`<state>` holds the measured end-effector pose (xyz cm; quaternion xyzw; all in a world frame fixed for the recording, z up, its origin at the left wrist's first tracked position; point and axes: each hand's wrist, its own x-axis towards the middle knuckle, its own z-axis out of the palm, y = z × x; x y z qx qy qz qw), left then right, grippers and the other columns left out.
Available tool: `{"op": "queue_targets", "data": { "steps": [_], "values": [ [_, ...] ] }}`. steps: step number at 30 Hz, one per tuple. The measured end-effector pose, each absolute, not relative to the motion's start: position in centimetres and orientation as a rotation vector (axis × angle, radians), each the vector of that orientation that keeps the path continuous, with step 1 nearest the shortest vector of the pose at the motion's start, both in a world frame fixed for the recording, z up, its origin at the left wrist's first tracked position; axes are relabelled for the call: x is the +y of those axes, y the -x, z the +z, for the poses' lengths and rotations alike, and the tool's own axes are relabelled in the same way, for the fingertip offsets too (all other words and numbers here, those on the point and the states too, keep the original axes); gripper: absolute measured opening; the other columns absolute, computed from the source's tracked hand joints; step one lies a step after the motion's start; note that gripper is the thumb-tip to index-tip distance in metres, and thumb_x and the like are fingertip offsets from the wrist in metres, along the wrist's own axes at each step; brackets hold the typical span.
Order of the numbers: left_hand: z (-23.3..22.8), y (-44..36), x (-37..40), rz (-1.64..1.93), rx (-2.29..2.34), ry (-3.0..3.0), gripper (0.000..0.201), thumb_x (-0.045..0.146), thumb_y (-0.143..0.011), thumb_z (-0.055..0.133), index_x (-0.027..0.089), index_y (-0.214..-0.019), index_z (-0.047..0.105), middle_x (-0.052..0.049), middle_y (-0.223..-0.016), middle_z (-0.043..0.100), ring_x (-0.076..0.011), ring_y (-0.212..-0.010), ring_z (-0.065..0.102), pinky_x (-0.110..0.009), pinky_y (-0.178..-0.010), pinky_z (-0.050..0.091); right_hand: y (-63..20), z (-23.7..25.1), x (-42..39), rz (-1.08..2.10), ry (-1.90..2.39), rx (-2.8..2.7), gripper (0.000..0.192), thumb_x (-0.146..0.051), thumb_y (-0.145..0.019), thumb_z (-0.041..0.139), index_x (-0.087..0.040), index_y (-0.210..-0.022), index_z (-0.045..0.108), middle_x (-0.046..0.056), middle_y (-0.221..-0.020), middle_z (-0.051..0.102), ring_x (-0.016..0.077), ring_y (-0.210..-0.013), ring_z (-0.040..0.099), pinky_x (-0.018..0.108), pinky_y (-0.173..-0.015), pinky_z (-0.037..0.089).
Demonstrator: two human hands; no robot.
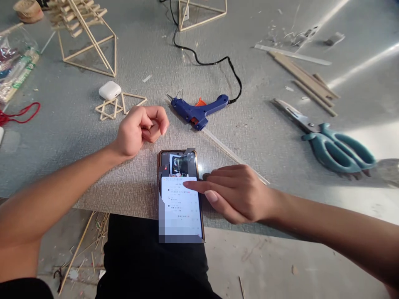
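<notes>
Grey matting covers the table (77, 124), and from the head view the phone (181, 195) lies at its near edge with its lower end hanging out over the lap, so a firmer prod from the right hand (237, 193), whose flat forefinger rests on the screen and grips nothing, could tip it to the floor. Beside it the left hand (140, 128) sits loosely curled and empty, and a careless sweep might knock the blue glue gun (199, 110), whose nozzle could burn if hot
</notes>
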<state>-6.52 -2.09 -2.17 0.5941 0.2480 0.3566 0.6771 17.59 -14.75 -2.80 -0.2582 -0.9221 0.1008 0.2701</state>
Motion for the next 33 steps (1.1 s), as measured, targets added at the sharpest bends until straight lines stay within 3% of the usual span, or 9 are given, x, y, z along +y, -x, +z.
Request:
{"op": "queue_targets", "data": {
  "steps": [4, 9, 17, 33],
  "values": [
    [-2.15, 6.40, -2.00, 0.818, 0.540, -1.282, 0.023, 0.031, -0.076, 0.049, 0.017, -0.062, 0.061, 0.006, -0.044, 0.018, -0.0073, -0.040, 0.013, -0.024, -0.042, 0.017, -17.81, -2.77, -14.72, 0.315, 0.585, -2.478, 0.043, -0.024, -0.108, 0.024, -0.010, -0.125, 0.060, 0.001, -0.070, 0.064, 0.0136, -0.057, 0.054, 0.030, -0.054, 0.041],
    [-1.92, 6.25, -1.92, 0.813, 0.562, -1.236, 0.020, 0.029, -0.073, 0.050, 0.017, -0.060, 0.059, 0.007, -0.044, 0.016, -0.0067, -0.040, 0.012, -0.024, -0.042, 0.016, -17.80, -2.98, -14.63, 0.370, 0.319, -2.518, 0.044, -0.029, -0.107, 0.024, -0.012, -0.119, 0.062, -0.002, -0.060, 0.056, 0.0149, -0.051, 0.048, 0.031, -0.052, 0.041],
    [-2.34, 6.34, -1.65, 0.824, 0.485, -1.240, 0.022, 0.028, -0.076, 0.047, 0.016, -0.063, 0.058, 0.007, -0.044, 0.017, -0.0063, -0.040, 0.012, -0.023, -0.041, 0.017, -17.62, -2.94, -14.96, 0.241, 0.741, -2.493, 0.037, -0.021, -0.106, 0.031, -0.012, -0.120, 0.064, -0.001, -0.069, 0.064, 0.0114, -0.055, 0.056, 0.028, -0.053, 0.041],
    [-1.58, 6.30, -2.05, 0.811, 0.593, -1.298, 0.016, 0.024, -0.076, 0.046, 0.018, -0.066, 0.057, 0.006, -0.044, 0.019, -0.0083, -0.040, 0.012, -0.023, -0.042, 0.017, -17.74, -3.11, -14.76, 0.282, 0.490, -2.527, 0.039, -0.025, -0.106, 0.031, -0.010, -0.121, 0.064, 0.000, -0.066, 0.062, 0.0157, -0.054, 0.050, 0.032, -0.050, 0.037]
  ]
}}
